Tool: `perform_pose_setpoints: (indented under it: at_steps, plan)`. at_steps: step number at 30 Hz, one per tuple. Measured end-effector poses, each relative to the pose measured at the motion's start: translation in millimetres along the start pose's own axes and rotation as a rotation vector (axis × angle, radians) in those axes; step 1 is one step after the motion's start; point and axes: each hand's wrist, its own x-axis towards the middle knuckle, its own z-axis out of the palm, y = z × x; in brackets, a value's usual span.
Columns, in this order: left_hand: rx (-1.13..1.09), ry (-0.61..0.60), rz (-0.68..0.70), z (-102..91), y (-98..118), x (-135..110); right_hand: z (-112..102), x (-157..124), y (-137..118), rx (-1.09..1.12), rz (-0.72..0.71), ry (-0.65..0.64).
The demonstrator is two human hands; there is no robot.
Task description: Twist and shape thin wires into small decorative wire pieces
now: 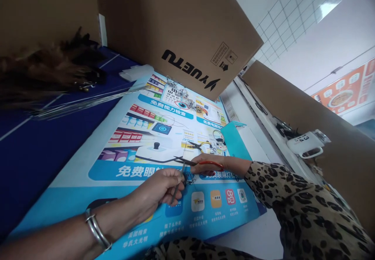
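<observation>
In my left hand (170, 185), a thin dark rod (175, 194) is pinched between thumb and fingers. My right hand (203, 164) grips red-handled scissors (215, 164), whose dark blades point left, just above my left fingertips and the rod's upper end. The blades look slightly apart. A small tangle of thin shiny wire or thread (190, 178) hangs beside the left fingertips; its exact material I cannot tell. Beyond the scissors lies a yellow-and-black hand tool (199, 146), with its jaws apart.
A printed blue poster (73, 197) covers the work surface. Silvery wire tangles (183, 93) lie near a large cardboard box (181, 25). At left are a bundle of thin metal rods (88, 104) and brown feathers (49, 66). A white mug (306, 143) stands at right.
</observation>
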Motion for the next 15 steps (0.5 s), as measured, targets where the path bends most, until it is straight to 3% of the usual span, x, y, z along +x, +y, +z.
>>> perform_pose_setpoints:
  at_steps: [9, 15]
  plan:
    - [-0.008, 0.026, 0.015, 2.9, -4, -2, 6, 3, 9, -0.049, 0.022, 0.095]
    - [-0.018, 0.009, 0.015, 7.9, -3, -8, 14, -2, 6, -0.145, -0.049, 0.178]
